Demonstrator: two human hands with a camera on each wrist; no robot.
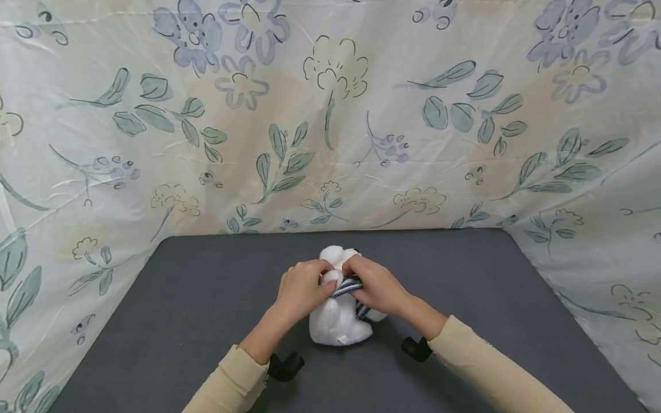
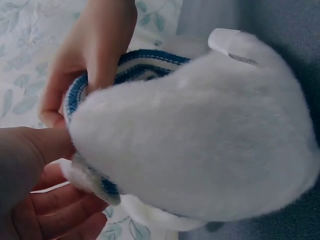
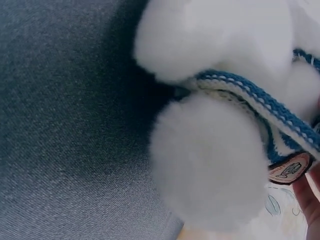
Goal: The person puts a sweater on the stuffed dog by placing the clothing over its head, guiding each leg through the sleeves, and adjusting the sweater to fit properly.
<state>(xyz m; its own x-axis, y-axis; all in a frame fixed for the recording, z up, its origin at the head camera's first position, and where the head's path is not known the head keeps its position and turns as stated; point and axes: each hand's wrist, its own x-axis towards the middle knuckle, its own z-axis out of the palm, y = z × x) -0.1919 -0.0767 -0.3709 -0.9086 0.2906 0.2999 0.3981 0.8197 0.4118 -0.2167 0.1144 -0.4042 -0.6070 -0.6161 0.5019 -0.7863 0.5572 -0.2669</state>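
A white plush toy (image 1: 335,321) sits on the dark table with its back towards me. Around its upper body is a blue-and-white striped knitted garment (image 1: 348,285); in the right wrist view an oval patch (image 3: 290,169) shows on it. My left hand (image 1: 304,289) pinches a small rounded white part of the toy at the garment's edge, thumb near me. From the other side, my right hand (image 1: 379,284) grips the knitted band, its fingertips partly hidden by toy and cloth. A round fluffy white part (image 3: 207,160) hangs beside the band.
The dark grey table (image 1: 206,304) extends around the toy. Behind it and at both sides hangs a floral cloth (image 1: 330,115). Black wrist camera mounts (image 1: 286,366) sit under both forearms. A white label (image 2: 224,40) sticks out from the toy's bottom.
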